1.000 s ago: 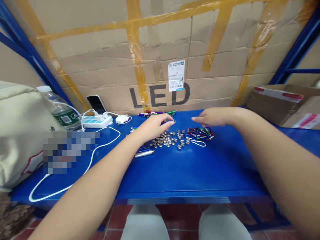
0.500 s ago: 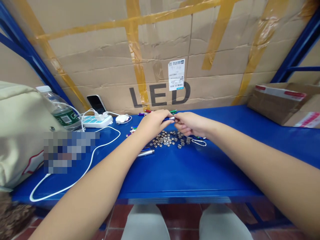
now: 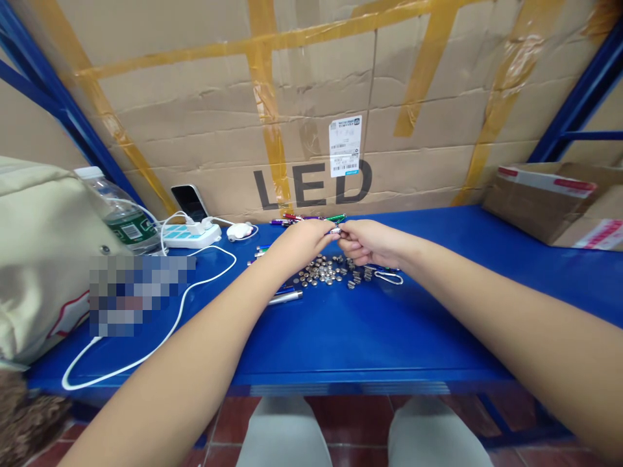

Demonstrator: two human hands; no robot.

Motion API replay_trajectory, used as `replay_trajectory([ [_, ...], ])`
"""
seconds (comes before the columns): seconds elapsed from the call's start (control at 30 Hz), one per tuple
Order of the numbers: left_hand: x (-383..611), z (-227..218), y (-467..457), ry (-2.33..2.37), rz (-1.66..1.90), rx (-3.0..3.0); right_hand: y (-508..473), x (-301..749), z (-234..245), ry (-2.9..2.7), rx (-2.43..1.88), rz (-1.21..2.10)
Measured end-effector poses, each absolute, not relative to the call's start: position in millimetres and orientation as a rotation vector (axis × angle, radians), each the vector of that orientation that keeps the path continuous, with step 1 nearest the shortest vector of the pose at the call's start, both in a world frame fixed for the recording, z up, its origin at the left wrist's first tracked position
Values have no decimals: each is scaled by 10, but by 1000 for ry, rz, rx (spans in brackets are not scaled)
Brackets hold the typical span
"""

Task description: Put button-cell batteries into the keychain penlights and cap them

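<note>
Just above the middle of our blue steel shelf point(image 3: 370, 340), a slim penlight point(image 3: 334, 230) sits between our two hands, with only its silvery end showing past the fingers. Our left hand point(image 3: 302, 244) and right hand point(image 3: 370, 242) come together over it, both forearms reaching inward from either side and held just above the shelf. Both hands are curled almost closed, their fingertips pinching the penlight from opposite ends. Directly below lies a loose spread of button cells point(image 3: 324, 272), with a silver carabiner point(image 3: 388, 277) just to its right. A silver penlight point(image 3: 285, 298) lies beside our left wrist, and coloured penlights point(image 3: 306, 219) lie behind our hands. Farther left stand a white power strip point(image 3: 191, 235), a phone point(image 3: 189, 203) and a water bottle point(image 3: 119, 217).
</note>
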State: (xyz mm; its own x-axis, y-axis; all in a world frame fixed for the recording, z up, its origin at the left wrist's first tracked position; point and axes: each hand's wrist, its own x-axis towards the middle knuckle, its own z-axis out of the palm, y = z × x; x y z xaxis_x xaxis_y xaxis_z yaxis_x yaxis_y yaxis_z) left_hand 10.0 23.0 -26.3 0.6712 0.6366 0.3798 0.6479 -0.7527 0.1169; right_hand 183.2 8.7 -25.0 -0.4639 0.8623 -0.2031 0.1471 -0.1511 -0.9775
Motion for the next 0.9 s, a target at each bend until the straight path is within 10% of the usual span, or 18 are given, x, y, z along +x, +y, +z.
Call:
replay_trajectory([
  [0.33,74,-218,133,-1247,-946,-2931,35,1867,-214,-1986,-1211,739],
  [0.9,-49,-133,146,-1393,-869,-3432,93,1900,-303,-2266,-1017,283],
])
